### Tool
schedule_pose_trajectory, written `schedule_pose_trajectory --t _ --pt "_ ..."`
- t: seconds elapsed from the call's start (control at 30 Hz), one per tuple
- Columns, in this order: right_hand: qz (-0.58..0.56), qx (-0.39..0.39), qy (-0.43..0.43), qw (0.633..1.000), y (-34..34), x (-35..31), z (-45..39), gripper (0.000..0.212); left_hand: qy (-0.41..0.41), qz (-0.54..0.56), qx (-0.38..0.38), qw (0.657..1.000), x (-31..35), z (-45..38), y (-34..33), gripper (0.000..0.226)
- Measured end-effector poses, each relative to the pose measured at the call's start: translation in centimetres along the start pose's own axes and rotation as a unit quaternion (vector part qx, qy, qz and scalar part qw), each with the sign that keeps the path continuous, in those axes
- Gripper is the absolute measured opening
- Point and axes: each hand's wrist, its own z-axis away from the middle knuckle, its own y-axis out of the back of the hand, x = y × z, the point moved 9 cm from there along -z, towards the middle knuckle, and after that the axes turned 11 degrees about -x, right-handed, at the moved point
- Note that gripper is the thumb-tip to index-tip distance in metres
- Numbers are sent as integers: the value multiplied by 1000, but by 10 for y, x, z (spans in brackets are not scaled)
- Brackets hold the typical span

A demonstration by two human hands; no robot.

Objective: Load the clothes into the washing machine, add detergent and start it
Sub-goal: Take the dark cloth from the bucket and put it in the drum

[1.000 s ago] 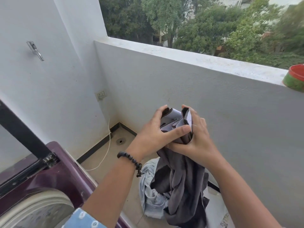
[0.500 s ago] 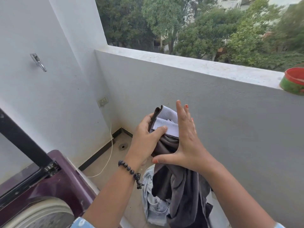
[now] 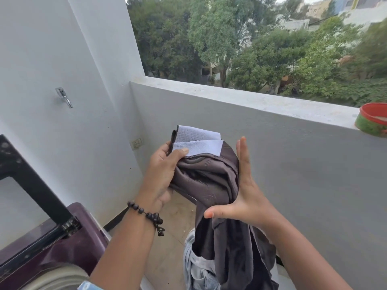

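Note:
A dark grey-brown garment (image 3: pixel 211 178) with white pocket linings turned out at the top hangs in front of me. My left hand (image 3: pixel 162 174), with a bead bracelet at the wrist, grips its upper left edge, thumb on the white lining. My right hand (image 3: pixel 240 197) is flat against the garment's right side, fingers straight and pointing up, thumb spread out below. The cloth trails down towards a pile of light blue clothes (image 3: pixel 199 268) below. The purple washing machine (image 3: pixel 69 245) is at lower left, its lid raised and its pale drum rim showing.
A grey balcony parapet (image 3: pixel 240 101) runs across ahead with a red and green pot (image 3: pixel 372 120) on its right end. A white wall with a metal hook (image 3: pixel 63 97) and a socket (image 3: pixel 136 143) stands on the left. Beige floor tiles lie below.
My right hand let go of the garment's top and opened flat against its side. My left hand kept its grip, and the white pocket linings now stand out more. The camera tilted up.

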Motion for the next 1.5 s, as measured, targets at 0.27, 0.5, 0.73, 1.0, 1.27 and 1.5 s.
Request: schedule_pose_trajectory --t 0.27,0.5,0.73,1.0,1.27,1.5 --pt "-47 -48 25 997 -19 18 -10 158 -3 97 -17 995 11 -6 3 18" --pt "-197 31 61 978 13 17 -21 125 97 173 -48 979 -28 1 -23 17" --pt "-316 103 32 943 35 36 -22 32 192 116 2 974 -75 12 -3 36" --pt "0 86 -128 988 78 52 -29 16 111 -177 -4 978 -60 11 28 87" --pt "196 -88 -119 969 41 5 -43 8 22 -701 -183 689 -16 -8 -67 136" --pt "50 -115 -83 989 36 6 -40 45 17 -483 -203 852 -40 -21 -55 76"
